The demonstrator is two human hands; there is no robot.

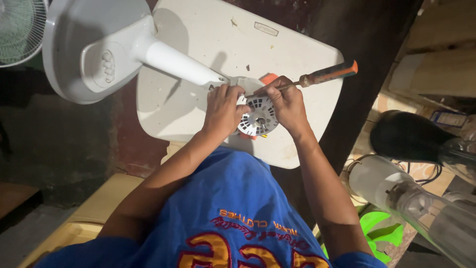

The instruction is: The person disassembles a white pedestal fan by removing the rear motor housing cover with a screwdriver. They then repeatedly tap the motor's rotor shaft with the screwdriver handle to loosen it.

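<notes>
**Both hands on the fan motor, screwdriver in**

My left hand (223,110) sits on the left side of the fan motor (258,116), fingers curled and pressed together over its top edge. My right hand (287,103) is on the motor's right side, fingers pinched round the metal shaft of the screwdriver (317,77); tip goes in under my fingers, can't see exactly where it lands.

Motor: round white plastic housing, ribbed w/ radial vent slots, small metal hub at centre. It's mid-scene on the worktop (307,54), a smooth off-white panel w/ rounded corners, a few specks and scuffs on it. Bit of orange shows behind the motor; can't tell what it is.

Screwdriver handle is dark brown w/ an orange end cap, pointing far right.

A glossy white tubular neck (173,62) runs from the motor up left to a round white fan base (94,49) w/ a row of moulded buttons. Far left corner: wire-mesh fan guard (17,30). Near right: clear plastic blender jar (436,218) on a white cylindrical base, black rounded item behind it.
</notes>
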